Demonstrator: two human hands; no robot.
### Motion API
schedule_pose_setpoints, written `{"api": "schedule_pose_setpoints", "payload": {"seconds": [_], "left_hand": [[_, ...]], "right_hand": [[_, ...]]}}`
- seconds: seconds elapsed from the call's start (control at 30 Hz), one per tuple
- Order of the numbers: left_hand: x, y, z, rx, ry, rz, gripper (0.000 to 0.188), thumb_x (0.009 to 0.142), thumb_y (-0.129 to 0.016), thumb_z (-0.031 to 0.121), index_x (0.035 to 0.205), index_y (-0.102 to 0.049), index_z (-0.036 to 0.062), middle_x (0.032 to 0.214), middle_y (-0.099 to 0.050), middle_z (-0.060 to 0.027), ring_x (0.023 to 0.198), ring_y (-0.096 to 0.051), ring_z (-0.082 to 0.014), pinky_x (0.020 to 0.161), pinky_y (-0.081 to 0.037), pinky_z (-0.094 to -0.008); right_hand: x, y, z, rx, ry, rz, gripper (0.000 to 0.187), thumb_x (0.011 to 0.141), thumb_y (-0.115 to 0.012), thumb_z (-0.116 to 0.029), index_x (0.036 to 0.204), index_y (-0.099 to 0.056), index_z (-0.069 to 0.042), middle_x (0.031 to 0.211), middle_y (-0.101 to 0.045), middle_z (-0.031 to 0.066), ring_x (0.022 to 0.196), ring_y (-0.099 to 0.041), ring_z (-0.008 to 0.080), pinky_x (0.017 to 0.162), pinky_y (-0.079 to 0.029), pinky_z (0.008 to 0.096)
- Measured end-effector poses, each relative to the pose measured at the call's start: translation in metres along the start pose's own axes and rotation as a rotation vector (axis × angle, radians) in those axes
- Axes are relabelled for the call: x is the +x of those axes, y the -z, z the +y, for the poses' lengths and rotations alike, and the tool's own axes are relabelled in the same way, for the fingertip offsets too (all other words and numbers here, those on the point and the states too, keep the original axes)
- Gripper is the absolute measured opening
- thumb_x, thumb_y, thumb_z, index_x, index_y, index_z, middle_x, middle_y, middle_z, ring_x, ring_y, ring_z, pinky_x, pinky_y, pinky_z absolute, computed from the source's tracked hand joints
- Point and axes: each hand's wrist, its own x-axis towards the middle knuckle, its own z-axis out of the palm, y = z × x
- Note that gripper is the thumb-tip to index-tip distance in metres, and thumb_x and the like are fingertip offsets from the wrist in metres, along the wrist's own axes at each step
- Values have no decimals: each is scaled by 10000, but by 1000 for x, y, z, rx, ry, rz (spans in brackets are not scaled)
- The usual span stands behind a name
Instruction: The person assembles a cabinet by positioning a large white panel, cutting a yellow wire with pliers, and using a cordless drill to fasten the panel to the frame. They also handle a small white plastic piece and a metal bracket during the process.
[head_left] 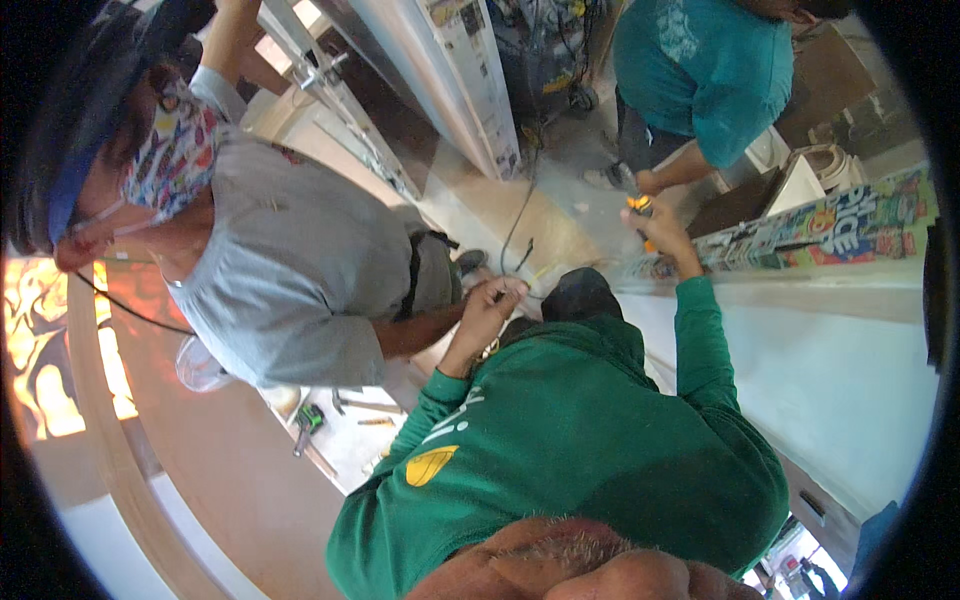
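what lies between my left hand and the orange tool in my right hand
The head view shows floor between the left hand and orange tool, with a thin yellow strip nearer the hand.

1. The floor (560,190) is pale and dusty-looking, with a tan patch (510,210) near the middle of the view.
2. Beyond it rises a tall column (470,80), silvery on one face and covered in small printed patches on the other.
3. A metal frame (322,76) slants beside the column.
4. On the right, a smooth white wall (800,325) is edged by a ledge (780,238) covered in colourful printed sheets.
5. On the left, a glowing panel (35,365) shows bright yellow and orange swirls, next to a curved-looking pale wooden beam (118,430).
6. A broad reddish-brown surface (225,460) spreads beside a white tabletop (350,455).
7. Strong white light fills an opening (797,545) at lower right.
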Motion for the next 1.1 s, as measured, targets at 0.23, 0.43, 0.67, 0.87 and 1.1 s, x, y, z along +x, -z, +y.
{"api": "schedule_pose_setpoints", "payload": {"seconds": [0.23,0.43,0.67,0.87,1.1], "left_hand": [[55,-11,50,45,149,23,214,1046,-653,240,1080,-703,35,935,-635,47,870,-532,-64,799,-444,-246],[125,7,49,-120,152,209,223,1034,-668,278,1075,-712,63,771,-530,95,677,-415,-25,612,-331,-217],[198,21,52,-125,177,580,267,1011,-697,336,1058,-711,73,726,-492,94,623,-425,-32,558,-365,-219],[258,29,64,-108,204,493,231,1037,-655,292,1070,-701,69,743,-505,97,642,-422,-19,591,-392,-209],[300,17,67,46,244,399,283,1030,-663,291,1129,-718,31,726,-496,100,644,-405,-25,585,-356,-217]], "right_hand": [[123,-74,64,125,-156,-110,253,908,-748,-260,956,-699,-16,750,-664,33,636,-618,158,571,-471,360],[251,-131,297,-666,-240,-727,470,821,-735,-375,1060,-759,29,880,-756,199,736,-727,343,686,-552,501],[269,-131,240,-832,11,-801,430,870,-680,-401,885,-776,17,797,-723,228,716,-700,344,708,-555,511],[319,-73,215,-804,26,-785,302,847,-733,-281,894,-745,17,760,-702,249,694,-698,350,643,-544,505],[298,-51,153,-754,-201,-689,474,866,-742,-351,1133,-683,36,1079,-723,254,1015,-712,376,887,-558,476]]}}
